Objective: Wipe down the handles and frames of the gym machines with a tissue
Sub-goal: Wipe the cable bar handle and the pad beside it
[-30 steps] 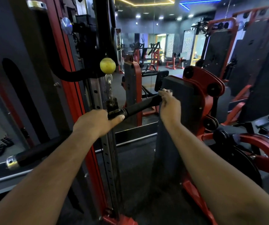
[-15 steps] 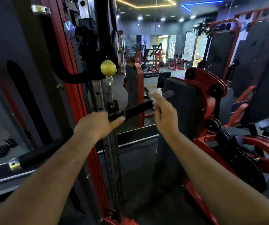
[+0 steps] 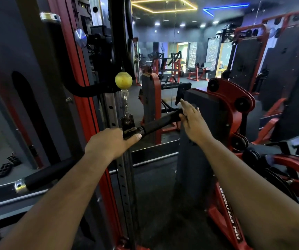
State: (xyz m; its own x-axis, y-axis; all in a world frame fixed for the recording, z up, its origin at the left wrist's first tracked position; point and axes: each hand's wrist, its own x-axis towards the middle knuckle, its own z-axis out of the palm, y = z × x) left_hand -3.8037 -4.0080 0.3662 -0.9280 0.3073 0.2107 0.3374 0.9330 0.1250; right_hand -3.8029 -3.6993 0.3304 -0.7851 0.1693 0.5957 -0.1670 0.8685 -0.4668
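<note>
Half a second ago my right hand [image 3: 193, 121] was wrapped over the far end of the black handle grip [image 3: 161, 121] with white tissue showing at my fingers; now its fingers are straightened and fanned, thumb side just touching the grip's tip, and the tissue is out of sight, so I cannot tell whether it sits under my palm.

Head view: my left hand [image 3: 111, 142] grips the middle of the bar [image 3: 42, 177] beside the swivel clip [image 3: 128, 124], fingers curled, steadying it. The bar hangs on a chain below a yellow ball stopper [image 3: 123, 80], against the red upright frame [image 3: 91, 109] of the cable machine.

To wipe well, I judge I should close my right hand round the grip again with tissue between palm and rubber, draw it from tip toward the clip, twisting to reach the underside, while my left stops the bar swinging.

White lettering on the red leg [image 3: 230, 213] at lower right reads roughly "RN FITNESS"; the last letters are unclear.
</note>
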